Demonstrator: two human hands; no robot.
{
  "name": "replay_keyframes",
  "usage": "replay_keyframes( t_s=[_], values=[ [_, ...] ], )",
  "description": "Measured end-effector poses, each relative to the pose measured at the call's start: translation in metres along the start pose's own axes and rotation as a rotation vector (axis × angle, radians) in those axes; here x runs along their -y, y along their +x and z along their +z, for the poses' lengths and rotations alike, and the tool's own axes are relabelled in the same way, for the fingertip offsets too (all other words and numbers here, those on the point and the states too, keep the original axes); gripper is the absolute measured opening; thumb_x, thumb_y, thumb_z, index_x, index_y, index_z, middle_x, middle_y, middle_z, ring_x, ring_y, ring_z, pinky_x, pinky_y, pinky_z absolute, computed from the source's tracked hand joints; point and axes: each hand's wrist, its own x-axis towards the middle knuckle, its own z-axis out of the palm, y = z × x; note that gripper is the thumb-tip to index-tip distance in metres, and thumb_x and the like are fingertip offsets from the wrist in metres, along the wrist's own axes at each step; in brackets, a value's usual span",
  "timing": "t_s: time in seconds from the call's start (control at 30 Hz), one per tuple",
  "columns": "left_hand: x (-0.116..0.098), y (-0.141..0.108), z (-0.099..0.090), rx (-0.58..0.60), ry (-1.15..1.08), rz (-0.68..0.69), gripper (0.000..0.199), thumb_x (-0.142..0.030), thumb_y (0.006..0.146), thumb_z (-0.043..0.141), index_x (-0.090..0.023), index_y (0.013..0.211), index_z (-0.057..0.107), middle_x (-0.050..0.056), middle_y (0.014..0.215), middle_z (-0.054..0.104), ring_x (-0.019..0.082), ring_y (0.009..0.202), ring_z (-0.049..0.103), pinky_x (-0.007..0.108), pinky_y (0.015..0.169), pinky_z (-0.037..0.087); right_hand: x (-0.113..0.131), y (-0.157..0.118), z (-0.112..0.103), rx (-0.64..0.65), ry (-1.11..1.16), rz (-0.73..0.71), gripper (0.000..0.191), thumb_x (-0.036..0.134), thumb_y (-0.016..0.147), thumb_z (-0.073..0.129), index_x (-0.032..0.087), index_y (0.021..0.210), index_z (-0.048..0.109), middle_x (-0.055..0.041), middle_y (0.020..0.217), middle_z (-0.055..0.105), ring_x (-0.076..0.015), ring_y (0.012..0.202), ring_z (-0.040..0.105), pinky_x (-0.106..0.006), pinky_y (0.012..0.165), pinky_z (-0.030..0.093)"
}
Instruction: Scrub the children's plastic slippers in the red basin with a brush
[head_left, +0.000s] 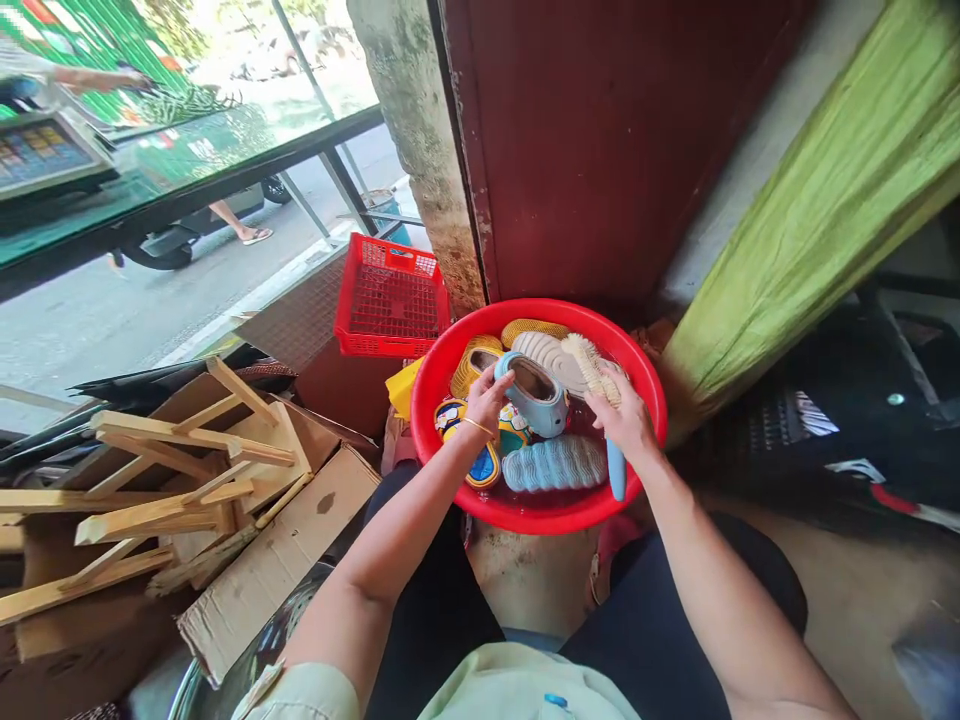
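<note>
My left hand [487, 398] grips the heel end of a light blue shoe [541, 408], whose opening faces up, above a red basin [536, 520]. In my right hand [626, 415] is a scrub brush [589, 365] with pale bristles and a blue handle that points down toward me. The brush is just right of the shoe, and the two look apart. Inside the basin lie several shoes: a blue one with its wavy sole up [555, 465], a beige sole [544, 355], yellow ones [469, 365] and a colourful patterned one [484, 465].
Behind the basin to the left sits a red plastic crate [394, 300]. Wooden stools [217, 450] and cardboard [292, 540] are piled at the left. A dark red door [600, 150] stands ahead, with green cloth [795, 220] hanging at the right. A person rides past outside.
</note>
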Motion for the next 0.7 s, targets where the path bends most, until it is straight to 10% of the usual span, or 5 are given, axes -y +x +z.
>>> replay_keyframes(
  t_s=[0.27, 0.7],
  values=[
    [-0.017, 0.015, -0.015, -0.137, -0.208, -0.083, 0.035, -0.036, 0.071, 0.086, -0.022, 0.095, 0.065, -0.003, 0.085, 0.067, 0.008, 0.068, 0.062, 0.020, 0.066, 0.050, 0.004, -0.004, 0.054, 0.115, 0.636, 0.621, 0.050, 0.047, 0.082, 0.071, 0.029, 0.126, 0.055, -0.0017, 0.099, 0.071, -0.0185, 0.067, 0.074, -0.024, 0.043, 0.053],
    [-0.015, 0.010, -0.026, 0.121, -0.129, 0.023, 0.064, -0.017, 0.057, 0.074, -0.022, 0.120, 0.067, 0.003, 0.105, 0.072, 0.019, 0.093, 0.065, 0.029, 0.081, 0.052, -0.015, 0.044, 0.072, -0.063, 0.962, 0.524, 0.031, 0.037, 0.073, 0.072, 0.026, 0.099, 0.057, 0.0036, 0.081, 0.072, -0.0166, 0.058, 0.069, -0.029, 0.049, 0.056]
  ],
)
